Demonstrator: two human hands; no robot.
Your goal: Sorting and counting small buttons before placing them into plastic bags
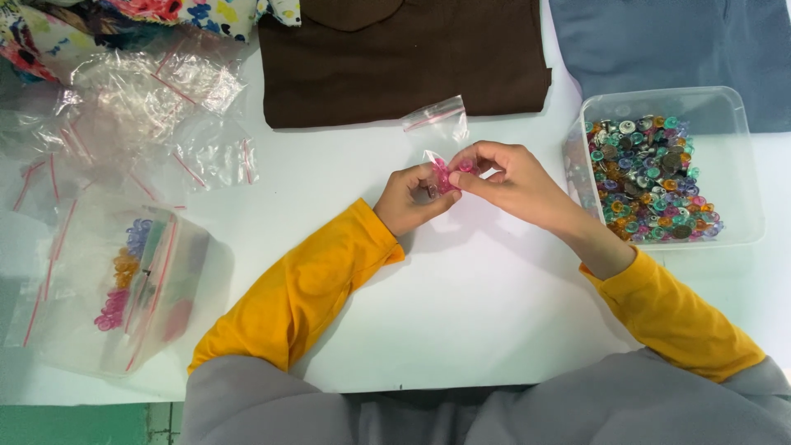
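1. I see my left hand (408, 200) and right hand (504, 180) meeting over the middle of the white desk (461, 313), above its surface.
2. My left grip is pinched on a small clear bag (435, 161) with pink buttons (445, 177) showing at its mouth.
3. My right grip is pressed together on a pink button at that same spot, fingertips touching the bag's opening.
4. I judge the bag light, thin and slippery, so it wants holding by the rim, just below the red seal strip.
5. The buttons look small, hard and smooth; they probably slip and roll, so a fingertip pinch across the flat faces suits them.
6. A clear tub (725, 107) of mixed buttons (651, 177) sits to my right, empty bags (140, 115) to my left.
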